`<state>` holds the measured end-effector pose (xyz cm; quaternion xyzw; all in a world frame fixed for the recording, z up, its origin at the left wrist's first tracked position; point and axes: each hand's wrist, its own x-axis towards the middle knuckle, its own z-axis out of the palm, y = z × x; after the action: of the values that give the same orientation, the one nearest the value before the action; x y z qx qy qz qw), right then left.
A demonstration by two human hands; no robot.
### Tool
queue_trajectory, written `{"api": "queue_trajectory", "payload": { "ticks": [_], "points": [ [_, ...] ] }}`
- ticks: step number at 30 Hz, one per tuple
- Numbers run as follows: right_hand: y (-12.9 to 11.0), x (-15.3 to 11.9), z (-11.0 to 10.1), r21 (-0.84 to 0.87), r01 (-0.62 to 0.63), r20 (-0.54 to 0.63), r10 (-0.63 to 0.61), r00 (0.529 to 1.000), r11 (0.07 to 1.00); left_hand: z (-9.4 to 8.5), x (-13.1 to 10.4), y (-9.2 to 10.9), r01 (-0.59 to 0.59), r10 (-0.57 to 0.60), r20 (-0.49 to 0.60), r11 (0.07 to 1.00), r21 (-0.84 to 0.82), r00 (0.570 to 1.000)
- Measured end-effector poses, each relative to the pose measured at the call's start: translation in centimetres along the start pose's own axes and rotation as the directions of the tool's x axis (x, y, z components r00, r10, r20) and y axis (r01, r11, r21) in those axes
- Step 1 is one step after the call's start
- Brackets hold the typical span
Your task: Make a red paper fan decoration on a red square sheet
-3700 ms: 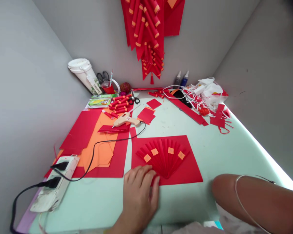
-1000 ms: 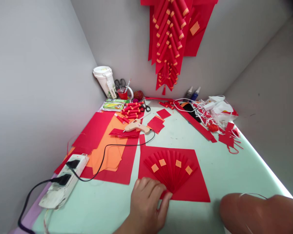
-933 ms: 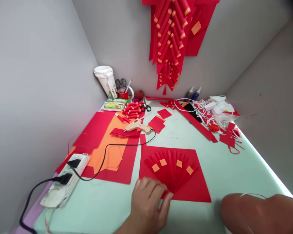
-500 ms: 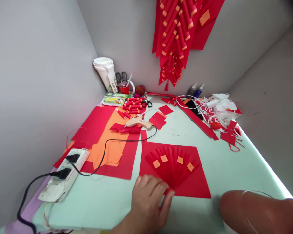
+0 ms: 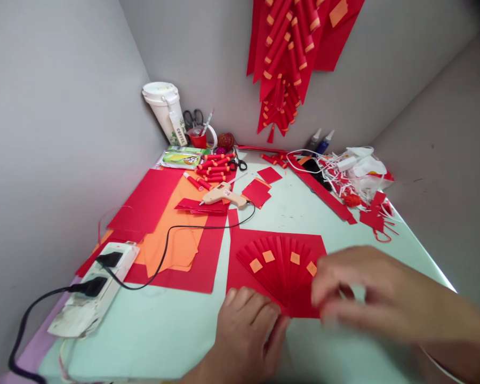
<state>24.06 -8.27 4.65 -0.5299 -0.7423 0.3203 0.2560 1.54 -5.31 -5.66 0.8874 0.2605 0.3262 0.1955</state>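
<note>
A pleated red paper fan [image 5: 282,266] with small orange squares lies spread on a red sheet [image 5: 304,234] near the table's front. My left hand [image 5: 248,333] is closed at the fan's bottom point, thumb and forefinger pinching its folded end; the fingertips partly hide that spot. Over the fan's right side comes my right hand [image 5: 360,293], its fingers bent and blurred by motion. It covers the sheet's right edge, and whether it touches the paper is unclear.
Behind lie a glue gun [image 5: 224,195], red paper rolls [image 5: 216,169] and scissors [image 5: 239,162]. The gun's black cord runs to a power strip [image 5: 92,288] at left. Paper scraps [image 5: 344,178] pile at right. A red firecracker decoration [image 5: 284,64] hangs on the wall.
My right arm has swung in from the lower right, bringing the hand over the fan's right side. My left hand stays at the fan's base. The view has shifted slightly.
</note>
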Motion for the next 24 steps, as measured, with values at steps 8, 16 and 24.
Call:
{"api": "queue_trajectory", "payload": {
  "ticks": [8, 16, 24],
  "points": [
    [13.0, 1.0, 1.8, 0.312, -0.354, -0.639, 0.471, 0.608, 0.882, 0.4, 0.3, -0.1, 0.068, -0.067, -0.01, 0.998, 0.017, 0.998],
    [15.4, 1.0, 3.0, 0.337, -0.373, -0.551, 0.503, 0.666, 0.864, 0.6, 0.4, -0.4, 0.129, -0.126, -0.035, 0.986, 0.109, 0.991],
    [15.6, 1.0, 2.9, 0.341, -0.4, -0.521, 0.525, 0.673, 0.851, 0.6, 0.4, -0.3, 0.153, -0.152, -0.02, 0.979, 0.132, 0.988]
  ]
}}
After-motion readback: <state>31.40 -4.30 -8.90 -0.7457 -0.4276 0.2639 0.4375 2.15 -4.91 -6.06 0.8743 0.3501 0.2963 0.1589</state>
